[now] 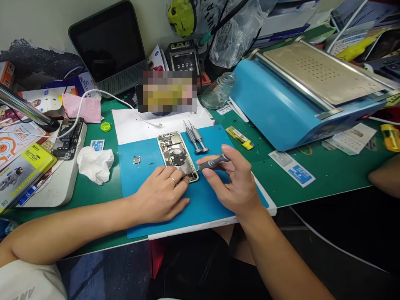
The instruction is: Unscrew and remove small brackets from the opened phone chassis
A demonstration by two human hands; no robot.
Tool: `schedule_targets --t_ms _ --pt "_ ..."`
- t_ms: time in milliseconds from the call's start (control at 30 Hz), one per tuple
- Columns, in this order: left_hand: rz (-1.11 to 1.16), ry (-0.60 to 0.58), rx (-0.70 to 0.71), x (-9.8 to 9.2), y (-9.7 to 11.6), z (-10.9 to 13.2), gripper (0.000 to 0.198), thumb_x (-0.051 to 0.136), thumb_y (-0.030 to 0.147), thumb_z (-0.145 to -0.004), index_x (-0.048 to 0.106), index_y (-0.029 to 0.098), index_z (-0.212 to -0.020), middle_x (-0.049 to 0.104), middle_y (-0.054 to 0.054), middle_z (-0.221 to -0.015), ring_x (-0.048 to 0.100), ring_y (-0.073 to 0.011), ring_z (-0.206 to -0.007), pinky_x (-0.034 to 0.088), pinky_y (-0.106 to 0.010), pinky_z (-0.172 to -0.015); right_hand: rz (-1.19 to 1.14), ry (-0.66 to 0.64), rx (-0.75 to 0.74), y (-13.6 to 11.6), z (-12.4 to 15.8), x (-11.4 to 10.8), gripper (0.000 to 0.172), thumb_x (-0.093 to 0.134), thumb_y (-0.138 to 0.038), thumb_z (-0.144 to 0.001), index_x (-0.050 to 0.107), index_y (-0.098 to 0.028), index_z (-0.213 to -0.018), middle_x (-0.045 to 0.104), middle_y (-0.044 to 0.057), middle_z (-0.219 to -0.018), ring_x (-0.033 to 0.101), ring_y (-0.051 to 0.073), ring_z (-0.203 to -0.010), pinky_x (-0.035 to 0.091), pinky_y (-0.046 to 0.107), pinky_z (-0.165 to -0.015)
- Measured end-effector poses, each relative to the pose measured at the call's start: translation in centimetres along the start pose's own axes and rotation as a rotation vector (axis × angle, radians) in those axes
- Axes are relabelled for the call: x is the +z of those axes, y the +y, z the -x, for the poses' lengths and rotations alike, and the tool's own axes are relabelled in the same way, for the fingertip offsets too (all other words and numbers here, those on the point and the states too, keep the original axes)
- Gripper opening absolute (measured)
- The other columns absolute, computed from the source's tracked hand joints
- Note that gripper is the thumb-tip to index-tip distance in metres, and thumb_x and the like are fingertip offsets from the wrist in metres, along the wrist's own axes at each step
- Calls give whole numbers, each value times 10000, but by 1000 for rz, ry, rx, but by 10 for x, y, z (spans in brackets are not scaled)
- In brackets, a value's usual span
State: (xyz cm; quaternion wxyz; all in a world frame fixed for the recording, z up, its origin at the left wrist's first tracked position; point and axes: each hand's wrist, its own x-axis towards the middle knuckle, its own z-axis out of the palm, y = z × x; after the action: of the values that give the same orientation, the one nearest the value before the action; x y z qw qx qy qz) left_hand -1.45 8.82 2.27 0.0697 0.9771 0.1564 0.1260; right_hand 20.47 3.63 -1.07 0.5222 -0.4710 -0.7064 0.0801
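An opened smartphone, its inner parts exposed, lies on the blue mat. My left hand, a ring on one finger, rests over the phone's lower left end with bent fingers holding that end; its fingertips are partly hidden. My right hand is closed around a grey screwdriver, held aslant with its tip at the phone's lower right edge. Two more screwdrivers lie side by side just right of the phone. A small metal phone part lies on the mat left of it.
A crumpled tissue and a phone housing are on the left. Behind the mat are a white cable, a dark-screened device and a glass jar. A blue heating-plate machine stands at the right. Another person's arm shows at the right edge.
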Motion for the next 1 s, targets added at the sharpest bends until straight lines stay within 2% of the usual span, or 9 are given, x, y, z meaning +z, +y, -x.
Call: schedule_targets --t_ms 267,400,1000 --pt "1 -8 0 0 0 0 350 492 385 -1033 611 97 -1192 644 -147 -1152 560 -288 -1076 461 -429 -888 26 16 -13 1 2 1 766 641 -128 -937 298 -359 -1582 753 76 -1187 762 200 -952 683 376 -796" --pt "-1 0 6 0 0 0 355 503 383 -1027 613 89 -1193 642 -144 -1140 561 -288 -1062 460 -425 -881 6 28 -38 1 2 0 810 644 -93 -920 286 -380 -1587 745 63 -1170 761 197 -957 685 375 -779" --pt "-8 4 4 1 0 0 353 505 385 -1025 616 90 -1184 640 -139 -1135 566 -289 -1060 454 -423 -881 57 2 -26 3 5 0 815 652 -103 -916 282 -364 -1593 749 83 -1205 769 208 -971 685 391 -805"
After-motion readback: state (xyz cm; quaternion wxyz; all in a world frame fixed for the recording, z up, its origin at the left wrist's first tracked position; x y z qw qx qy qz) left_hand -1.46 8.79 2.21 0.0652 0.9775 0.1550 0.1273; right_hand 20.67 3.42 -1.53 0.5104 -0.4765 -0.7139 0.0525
